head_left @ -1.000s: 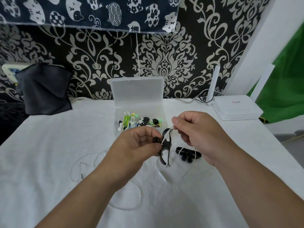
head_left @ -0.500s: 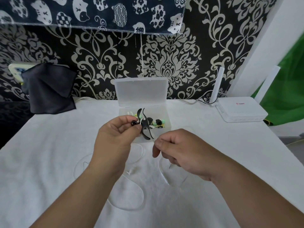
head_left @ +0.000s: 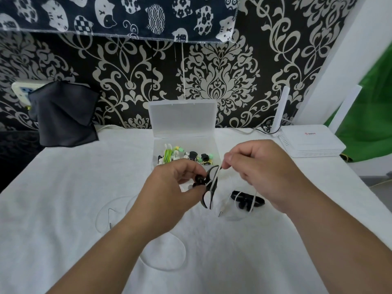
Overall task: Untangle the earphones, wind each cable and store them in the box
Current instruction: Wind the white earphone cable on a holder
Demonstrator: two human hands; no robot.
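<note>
A black winder (head_left: 209,187) is held at the centre of the frame, just below the box (head_left: 182,117), by the left hand (head_left: 169,187). That grip is closed on it, thumb against curled fingers, with the wrist angled in from the lower left. A white cable (head_left: 216,174) is laid across the winder and pinched by the right hand (head_left: 261,172), whose grip is closed on it with the knuckles turned up. The cable's plug end is hung below that hand, over the table (head_left: 63,187). The box is seen open, with wound earphones (head_left: 169,154) inside. A second winder (head_left: 247,201) is seen right of centre, and loose cables (head_left: 182,251) at lower centre.
</note>
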